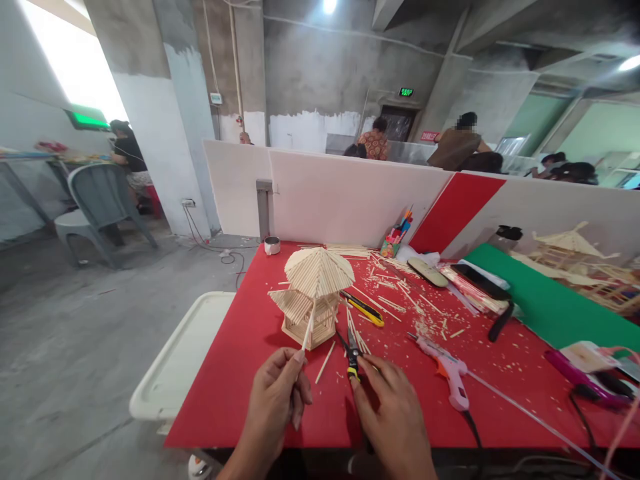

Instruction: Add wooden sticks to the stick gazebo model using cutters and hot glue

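Note:
My left hand (277, 395) pinches a thin wooden stick (308, 331) that reaches up against the small stick-built pavilion (314, 293) on the red table (240, 373). My right hand (395, 413) lies on the table just right of it, fingers stretched toward black-handled scissors (353, 351), fingertips touching the handle. Loose sticks (325, 362) lie between the hands.
A yellow utility knife (364, 308), a pink-and-white glue gun (447, 369) with its cord, scattered sticks and scraps lie on the table. A white tray (177, 360) sits at the left edge. Another stick model (575, 257) stands far right. People sit beyond the white partition (340, 197).

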`<action>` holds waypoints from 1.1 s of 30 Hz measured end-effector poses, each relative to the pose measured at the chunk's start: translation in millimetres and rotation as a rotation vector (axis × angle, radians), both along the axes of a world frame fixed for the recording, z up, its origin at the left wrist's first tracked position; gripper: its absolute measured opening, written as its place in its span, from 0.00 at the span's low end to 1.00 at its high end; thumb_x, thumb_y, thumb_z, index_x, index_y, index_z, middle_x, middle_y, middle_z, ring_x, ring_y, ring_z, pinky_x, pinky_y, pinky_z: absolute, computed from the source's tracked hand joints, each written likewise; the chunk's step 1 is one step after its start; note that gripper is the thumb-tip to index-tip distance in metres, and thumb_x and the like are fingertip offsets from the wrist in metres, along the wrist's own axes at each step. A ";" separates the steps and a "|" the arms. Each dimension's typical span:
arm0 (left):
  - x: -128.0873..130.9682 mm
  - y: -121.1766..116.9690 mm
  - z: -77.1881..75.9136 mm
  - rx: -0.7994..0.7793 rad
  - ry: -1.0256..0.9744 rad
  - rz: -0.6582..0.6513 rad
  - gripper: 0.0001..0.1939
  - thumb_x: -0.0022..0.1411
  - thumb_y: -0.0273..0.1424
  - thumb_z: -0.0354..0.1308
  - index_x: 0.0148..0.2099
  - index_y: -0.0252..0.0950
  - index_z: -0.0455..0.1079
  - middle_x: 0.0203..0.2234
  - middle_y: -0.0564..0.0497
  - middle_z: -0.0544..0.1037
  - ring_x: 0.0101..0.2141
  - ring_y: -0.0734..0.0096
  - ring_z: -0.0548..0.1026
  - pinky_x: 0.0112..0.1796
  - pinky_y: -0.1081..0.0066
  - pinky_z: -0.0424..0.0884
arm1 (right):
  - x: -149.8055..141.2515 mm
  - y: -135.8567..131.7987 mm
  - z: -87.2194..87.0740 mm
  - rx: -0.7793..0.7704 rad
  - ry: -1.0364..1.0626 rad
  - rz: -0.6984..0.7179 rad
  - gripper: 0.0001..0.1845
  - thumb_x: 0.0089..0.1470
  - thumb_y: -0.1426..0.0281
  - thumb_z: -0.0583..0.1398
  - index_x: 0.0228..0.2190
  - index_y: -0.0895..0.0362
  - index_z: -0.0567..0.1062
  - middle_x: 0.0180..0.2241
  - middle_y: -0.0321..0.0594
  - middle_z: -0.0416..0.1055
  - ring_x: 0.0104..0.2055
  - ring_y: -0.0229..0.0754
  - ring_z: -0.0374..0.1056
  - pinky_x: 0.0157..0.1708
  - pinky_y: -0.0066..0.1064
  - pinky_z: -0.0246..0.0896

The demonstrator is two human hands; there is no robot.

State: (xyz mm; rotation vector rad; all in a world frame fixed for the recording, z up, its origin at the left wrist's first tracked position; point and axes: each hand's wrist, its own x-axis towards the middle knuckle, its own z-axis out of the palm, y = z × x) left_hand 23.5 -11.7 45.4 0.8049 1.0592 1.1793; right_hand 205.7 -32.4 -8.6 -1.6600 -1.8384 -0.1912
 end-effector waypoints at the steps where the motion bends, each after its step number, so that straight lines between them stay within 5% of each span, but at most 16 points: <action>1: 0.2 1.4 0.9 -0.004 0.002 0.002 0.21 0.51 0.49 0.59 0.28 0.36 0.61 0.09 0.56 0.70 0.05 0.85 0.56 0.09 0.84 0.45 | -3.7 1.8 6.0 0.059 0.027 0.047 0.16 0.54 0.66 0.55 0.45 0.54 0.73 0.43 0.44 0.72 0.45 0.47 0.67 0.44 0.41 0.65; 6: 1.7 0.4 3.2 0.012 -0.006 -0.022 0.19 0.53 0.47 0.59 0.29 0.36 0.61 0.11 0.56 0.72 0.06 0.86 0.57 0.10 0.84 0.45 | -21.8 7.4 33.9 0.212 0.140 0.214 0.13 0.56 0.71 0.55 0.43 0.55 0.73 0.38 0.42 0.74 0.42 0.42 0.68 0.43 0.36 0.66; 12: 14.3 -11.4 -3.2 0.025 -0.008 -0.158 0.20 0.52 0.47 0.60 0.34 0.36 0.63 0.15 0.56 0.73 0.09 0.84 0.63 0.12 0.83 0.51 | -22.1 -4.0 40.8 0.170 0.244 0.227 0.11 0.57 0.70 0.55 0.41 0.54 0.74 0.35 0.41 0.75 0.38 0.40 0.70 0.41 0.33 0.66; 19: 35.3 -12.7 -21.0 0.014 -0.048 -0.259 0.19 0.53 0.45 0.60 0.36 0.38 0.60 0.25 0.55 0.76 0.12 0.80 0.67 0.11 0.80 0.60 | 1.5 -23.9 28.8 -0.050 0.237 0.081 0.15 0.59 0.64 0.53 0.44 0.53 0.74 0.37 0.43 0.74 0.40 0.43 0.69 0.41 0.34 0.64; 24: 44.0 -11.6 -26.5 -0.056 -0.073 -0.247 0.21 0.51 0.47 0.61 0.35 0.39 0.58 0.17 0.62 0.67 0.10 0.83 0.61 0.10 0.82 0.54 | 12.4 -26.6 14.5 -0.397 0.044 -0.215 0.38 0.46 0.51 0.61 0.55 0.55 0.65 0.54 0.54 0.64 0.55 0.60 0.60 0.49 0.50 0.56; 28: 50.0 -11.2 -25.1 -0.118 -0.082 -0.129 0.25 0.48 0.51 0.62 0.29 0.39 0.54 0.13 0.67 0.53 0.11 0.88 0.48 0.11 0.85 0.45 | 6.8 -21.5 18.6 -0.577 -0.017 -0.233 0.43 0.41 0.55 0.63 0.57 0.57 0.62 0.54 0.56 0.63 0.55 0.62 0.58 0.48 0.50 0.55; 33: 53.7 -10.9 -28.3 -0.068 0.018 -0.132 0.26 0.50 0.55 0.57 0.26 0.39 0.53 0.11 0.65 0.55 0.10 0.87 0.49 0.12 0.83 0.47 | 2.6 -8.5 29.0 -0.611 0.006 -0.266 0.36 0.41 0.64 0.60 0.54 0.62 0.65 0.44 0.55 0.68 0.49 0.60 0.63 0.43 0.46 0.59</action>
